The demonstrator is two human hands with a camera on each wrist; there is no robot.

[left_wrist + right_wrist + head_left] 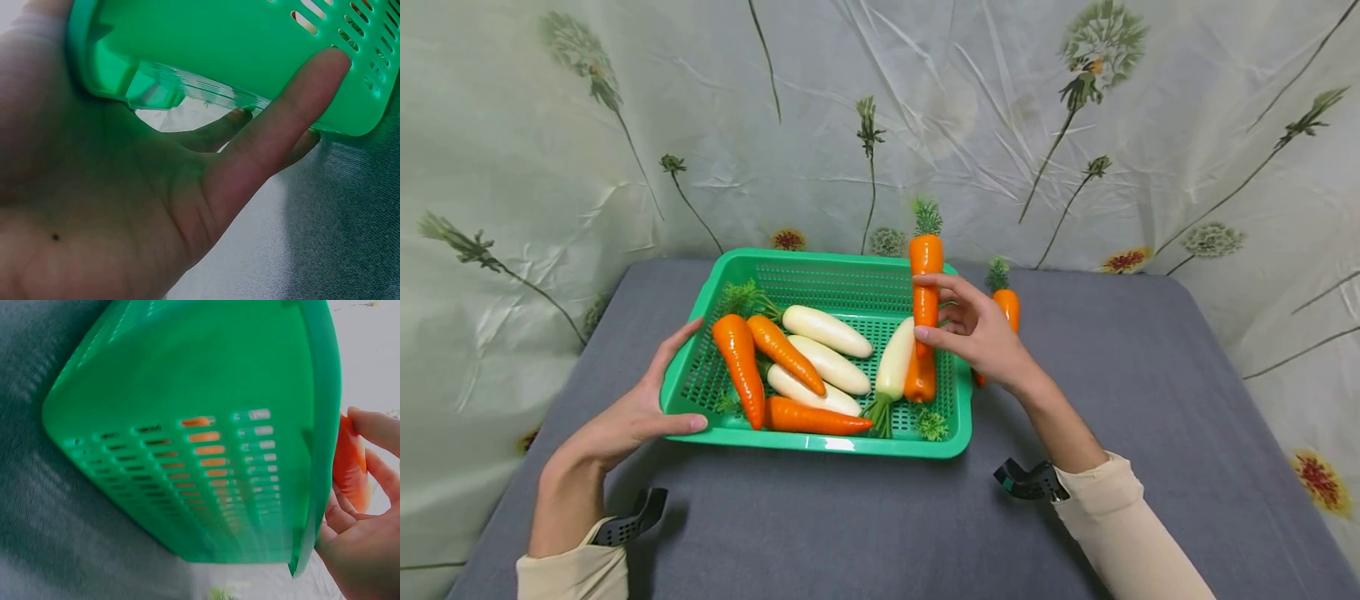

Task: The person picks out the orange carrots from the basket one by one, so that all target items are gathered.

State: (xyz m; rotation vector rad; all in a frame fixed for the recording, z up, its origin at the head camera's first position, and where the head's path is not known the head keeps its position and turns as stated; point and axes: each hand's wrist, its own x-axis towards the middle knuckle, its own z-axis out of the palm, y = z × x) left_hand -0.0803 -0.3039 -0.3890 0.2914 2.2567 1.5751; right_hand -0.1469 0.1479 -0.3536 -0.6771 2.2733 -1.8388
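Observation:
My left hand (632, 417) grips the left end of a green plastic basket (880, 446), thumb over the rim; in the left wrist view, fingers (275, 131) lie against its outer wall. Over the basket's right side, my right hand (977, 329) pinches an upright orange carrot (927, 254), leafy top up. Below it in the basket lies another carrot (920, 383), beside a white radish (895, 362) with green stems. Several more white radishes (827, 329) and carrots (737, 358) lie in the left and middle. The right wrist view shows the held carrot (351, 465) beyond the rim.
Right of the basket, a carrot (1006, 307) lies on the grey cloth-covered table (850, 525), partly hidden by my right hand. A pale cloth with printed flowers (962, 108) hangs behind the table.

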